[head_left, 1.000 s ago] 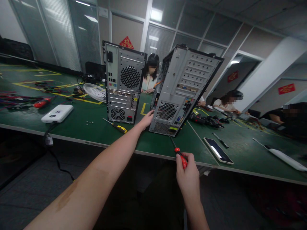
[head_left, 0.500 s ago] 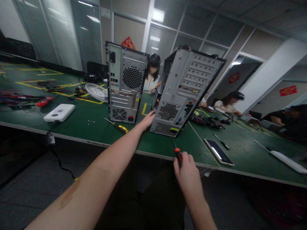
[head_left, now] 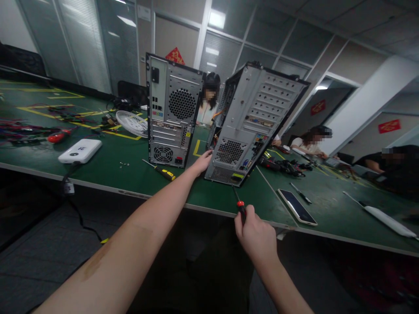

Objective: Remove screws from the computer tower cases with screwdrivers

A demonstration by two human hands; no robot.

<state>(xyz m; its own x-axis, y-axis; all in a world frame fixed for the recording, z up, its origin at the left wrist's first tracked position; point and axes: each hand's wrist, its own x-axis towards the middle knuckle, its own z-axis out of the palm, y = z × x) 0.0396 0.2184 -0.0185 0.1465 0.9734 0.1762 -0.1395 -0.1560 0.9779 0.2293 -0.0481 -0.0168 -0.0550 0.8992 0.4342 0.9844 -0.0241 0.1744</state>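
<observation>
Two open metal computer cases stand on the green table. My left hand [head_left: 203, 162] is at the lower left edge of the right computer case [head_left: 244, 126], its fingertips hidden behind the edge. Closed round the handle of a red and black screwdriver [head_left: 241, 206], my right hand [head_left: 253, 226] is in front of the same case. The screwdriver's tip is at the bottom edge of the case's back, near the power socket. To the left stands the other computer case [head_left: 173, 113], upright, with a yellow and black screwdriver [head_left: 164, 172] lying before it.
On the left of the table [head_left: 108, 176] are a white power bank [head_left: 80, 151], small screws [head_left: 124, 164], a white basket [head_left: 132, 124] and loose cables [head_left: 29, 131]. A phone [head_left: 297, 206], a pen [head_left: 300, 193] and black cables [head_left: 293, 165] lie right. People sit across the table.
My right hand has turned round the screwdriver's handle and moved slightly to the left. My left hand stays at the case's edge.
</observation>
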